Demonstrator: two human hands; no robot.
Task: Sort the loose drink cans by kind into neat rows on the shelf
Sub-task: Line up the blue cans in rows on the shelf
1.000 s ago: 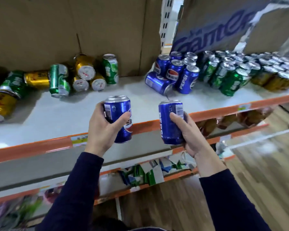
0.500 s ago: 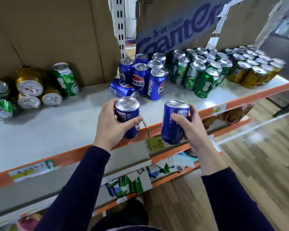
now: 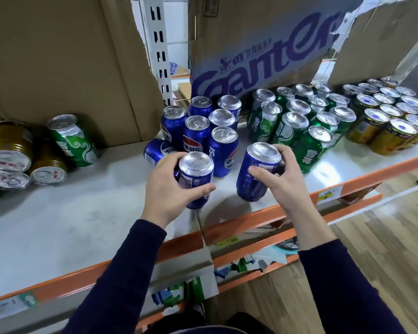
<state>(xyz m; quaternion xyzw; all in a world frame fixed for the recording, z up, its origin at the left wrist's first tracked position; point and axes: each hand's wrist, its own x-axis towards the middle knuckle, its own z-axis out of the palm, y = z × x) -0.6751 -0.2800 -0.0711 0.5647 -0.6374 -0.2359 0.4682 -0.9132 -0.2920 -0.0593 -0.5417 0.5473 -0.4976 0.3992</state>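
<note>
CANS | left grip [image 3: 164, 189] wraps blue can [image 3: 197, 175] mid-body, ctr frame, at shelf [image 3: 82, 213] front | right grip [image 3: 281, 182] wraps second blue can [image 3: 247, 186], tilted | thin smooth alu cyl., glossy, slippery; prob. full, so hefty | squeeze dents wall: keep your hold mid-body, light | park beside upright blue group [image 3: 196, 131], upper ctr.

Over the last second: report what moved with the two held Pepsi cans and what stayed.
The left hand and right hand carried the left Pepsi can and right Pepsi can forward, from before the orange edge to over the shelf, up to the standing Pepsi cans. Neither let go. The toppled Pepsi can, green cans and gold cans stayed put.
</note>
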